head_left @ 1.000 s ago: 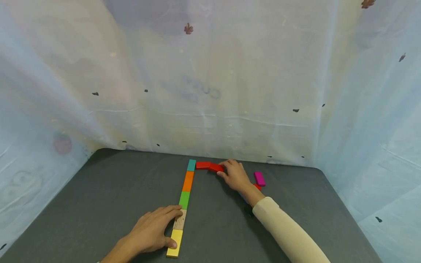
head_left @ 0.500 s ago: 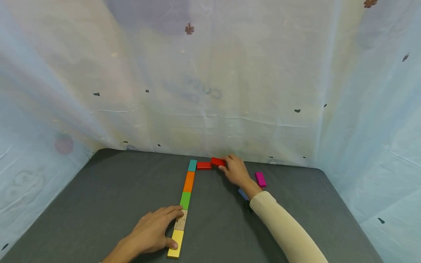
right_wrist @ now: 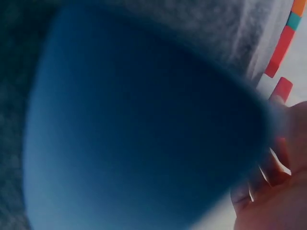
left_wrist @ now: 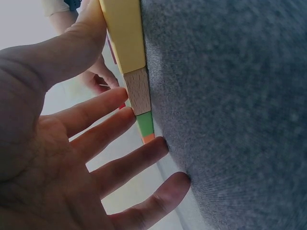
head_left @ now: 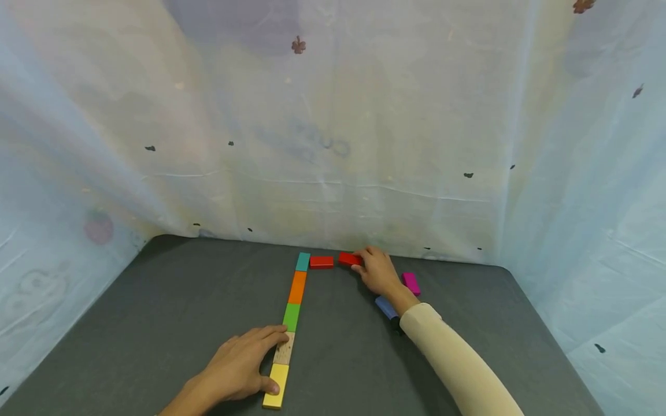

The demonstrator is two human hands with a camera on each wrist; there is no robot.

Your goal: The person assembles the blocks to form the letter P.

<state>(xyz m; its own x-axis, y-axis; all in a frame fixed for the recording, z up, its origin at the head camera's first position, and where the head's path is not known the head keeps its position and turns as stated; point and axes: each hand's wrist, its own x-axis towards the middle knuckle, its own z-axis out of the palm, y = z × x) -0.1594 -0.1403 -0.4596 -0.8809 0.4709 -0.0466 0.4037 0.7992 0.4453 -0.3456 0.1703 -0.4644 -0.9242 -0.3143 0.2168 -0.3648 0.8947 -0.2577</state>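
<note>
My right hand pinches the end of a red block near the far edge of the table, a small gap right of another red block. That second block lies against the teal block at the top of a straight row. Down the row follow orange, green, bare wood and yellow blocks. My left hand rests beside the lower row, thumb on the yellow block, fingertips at the wood and green ones. In the left wrist view its fingers are spread.
A magenta block lies right of my right wrist. A blue piece with a black part shows beneath that wrist. A large blurred blue shape covers much of the right wrist view. A pale curtain hangs behind the dark grey table.
The red block in my right hand first sat angled against the other red block, then moved up and away to the right, leaving a gap. My left hand stays in place.
</note>
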